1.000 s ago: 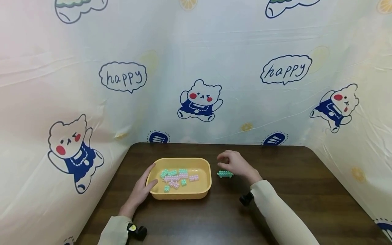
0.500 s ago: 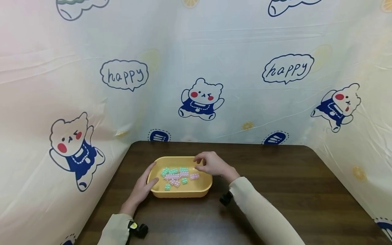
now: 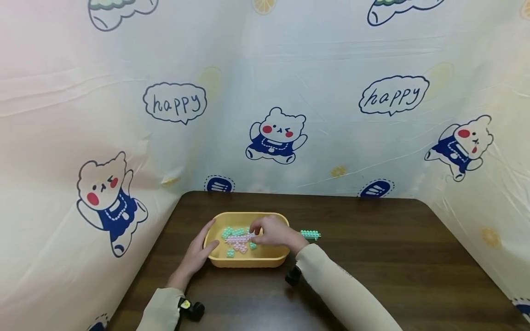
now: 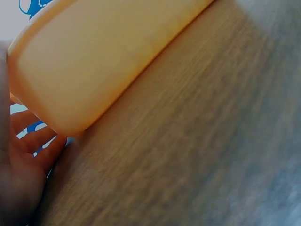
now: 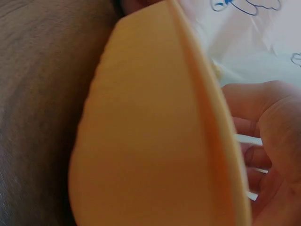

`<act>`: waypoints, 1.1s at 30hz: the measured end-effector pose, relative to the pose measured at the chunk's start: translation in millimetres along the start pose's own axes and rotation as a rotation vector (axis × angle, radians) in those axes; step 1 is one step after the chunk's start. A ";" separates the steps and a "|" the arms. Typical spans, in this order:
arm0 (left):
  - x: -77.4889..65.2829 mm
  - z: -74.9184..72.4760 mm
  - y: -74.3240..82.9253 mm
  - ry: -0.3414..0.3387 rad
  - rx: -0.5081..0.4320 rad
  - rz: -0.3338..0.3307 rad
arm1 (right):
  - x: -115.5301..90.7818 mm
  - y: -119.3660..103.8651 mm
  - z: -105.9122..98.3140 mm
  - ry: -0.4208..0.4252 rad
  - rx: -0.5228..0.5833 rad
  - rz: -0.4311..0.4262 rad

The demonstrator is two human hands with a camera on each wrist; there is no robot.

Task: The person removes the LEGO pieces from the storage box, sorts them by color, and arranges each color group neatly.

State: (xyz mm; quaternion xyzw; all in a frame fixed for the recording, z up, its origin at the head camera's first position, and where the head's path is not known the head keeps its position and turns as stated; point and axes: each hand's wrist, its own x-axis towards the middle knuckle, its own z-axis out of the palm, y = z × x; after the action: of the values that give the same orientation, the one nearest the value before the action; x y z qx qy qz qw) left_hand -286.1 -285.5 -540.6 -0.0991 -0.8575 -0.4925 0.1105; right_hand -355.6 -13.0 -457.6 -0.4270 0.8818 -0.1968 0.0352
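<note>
In the head view a yellow plastic tray [image 3: 248,262] stands on the table. My left hand [image 3: 198,254] grips its left end, the thumb over the rim and the fingers along the outside. Inside the tray lie green toy bricks [image 3: 230,253] and pink toy bricks [image 3: 239,247]. My right hand [image 3: 272,231] reaches over the right rim, its bent fingertips and thumb at the pink bricks. Whether a brick is between them is unclear; in the right wrist view the tray wall [image 5: 146,117] hides the fingertips. A joined green brick piece [image 3: 310,235] lies right of the tray, partly behind the right wrist.
The dark wooden table [image 3: 372,257] extends to the right and in front of the tray. A printed curtain [image 3: 323,138] hangs behind the table and along both sides.
My right hand has moved left from above the green piece into the tray and down to the bricks. The left hand keeps its hold on the tray. The head view has shifted slightly.
</note>
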 end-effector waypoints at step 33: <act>-0.1 0.6 0.8 0.012 -0.003 -0.009 | 3.0 -3.5 31.7 -0.088 -0.106 0.066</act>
State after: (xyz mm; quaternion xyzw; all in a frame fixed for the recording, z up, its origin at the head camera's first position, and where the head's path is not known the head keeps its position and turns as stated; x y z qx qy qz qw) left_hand -285.9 -284.6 -540.3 -0.0925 -0.8567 -0.4948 0.1131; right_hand -347.6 -27.3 -485.1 -0.4073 0.9022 -0.1297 0.0579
